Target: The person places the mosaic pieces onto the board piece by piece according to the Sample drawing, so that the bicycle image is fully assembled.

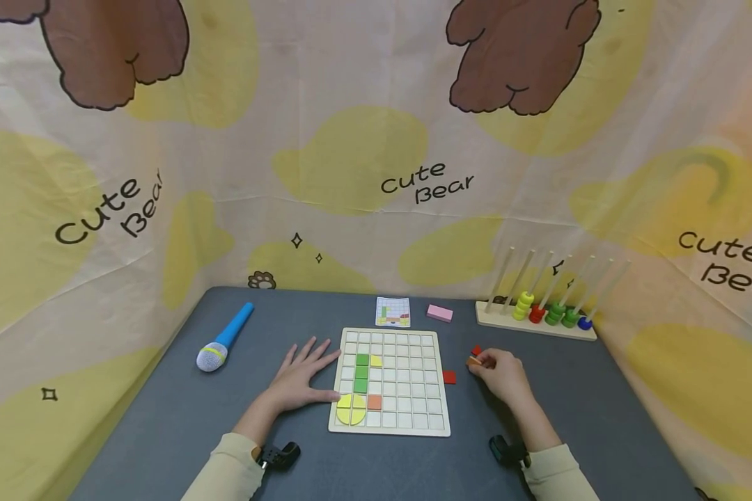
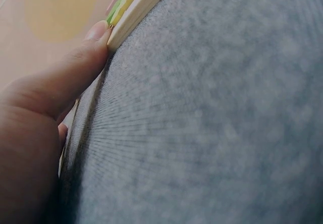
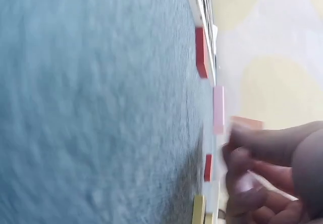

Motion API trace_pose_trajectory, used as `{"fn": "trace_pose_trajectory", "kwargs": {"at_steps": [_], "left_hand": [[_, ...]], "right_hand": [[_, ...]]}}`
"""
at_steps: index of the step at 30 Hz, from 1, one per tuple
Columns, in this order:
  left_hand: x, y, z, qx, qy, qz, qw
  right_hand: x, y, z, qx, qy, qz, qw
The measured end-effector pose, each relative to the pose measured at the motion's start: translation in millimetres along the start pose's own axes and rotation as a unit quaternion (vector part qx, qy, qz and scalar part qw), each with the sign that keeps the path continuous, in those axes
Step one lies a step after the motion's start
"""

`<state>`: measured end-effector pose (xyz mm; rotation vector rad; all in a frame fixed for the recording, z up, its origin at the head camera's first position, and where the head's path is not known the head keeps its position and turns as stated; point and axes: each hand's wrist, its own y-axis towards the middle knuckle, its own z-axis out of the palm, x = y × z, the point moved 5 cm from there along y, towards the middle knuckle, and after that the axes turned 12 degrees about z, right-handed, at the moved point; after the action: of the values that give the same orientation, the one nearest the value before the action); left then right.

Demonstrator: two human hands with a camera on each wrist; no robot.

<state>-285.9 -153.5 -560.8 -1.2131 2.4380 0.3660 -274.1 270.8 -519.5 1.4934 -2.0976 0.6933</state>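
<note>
A pale wooden grid board (image 1: 407,383) lies in the middle of the table. On it sit green pieces (image 1: 361,372) in a column, a small yellow piece (image 1: 376,361), a yellow disc of quarter pieces (image 1: 351,409) and an orange square (image 1: 374,402). My left hand (image 1: 303,379) has its fingers spread, with fingertips and thumb touching the board's left edge. To the right of the board, my right hand (image 1: 503,374) pinches a small orange block (image 3: 247,122) between thumb and fingers, above the table. A red block (image 1: 449,377) lies against the board's right edge; another red piece (image 1: 476,350) is just beyond my right fingers.
A pattern card (image 1: 393,312) and a pink block (image 1: 439,313) lie behind the board. At the back right stands a wooden peg rack (image 1: 535,324) with coloured rings. A blue toy microphone (image 1: 225,337) lies on the left. Printed cloth (image 1: 351,167) hangs behind the table.
</note>
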Motion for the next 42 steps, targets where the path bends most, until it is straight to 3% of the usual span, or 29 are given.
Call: {"fn": "trace_pose_trajectory", "kwargs": {"at_steps": [4,7,15,42], "left_hand": [[-0.9,0.0,-0.4,-0.004,-0.002,0.004,1.0000],[-1.1,0.0,-0.3,-0.006,-0.003,0.006,1.0000],[-1.7,-0.7,-0.7,0.000,-0.001,0.003,1.0000],[-1.4,-1.5,-1.5,-0.005,-0.004,0.008,0.9999]], "right_hand": [[7.6,-2.2,-0.6,-0.032,0.046,-0.022,0.9982],[12.9,-4.6,2.0,-0.032,0.062,-0.031,0.9971],[22.6,-12.3,20.1,0.006,0.091,-0.052,0.9944],[63.8,-55.0,57.3,0.096,0.091,-0.096,0.9866]]}}
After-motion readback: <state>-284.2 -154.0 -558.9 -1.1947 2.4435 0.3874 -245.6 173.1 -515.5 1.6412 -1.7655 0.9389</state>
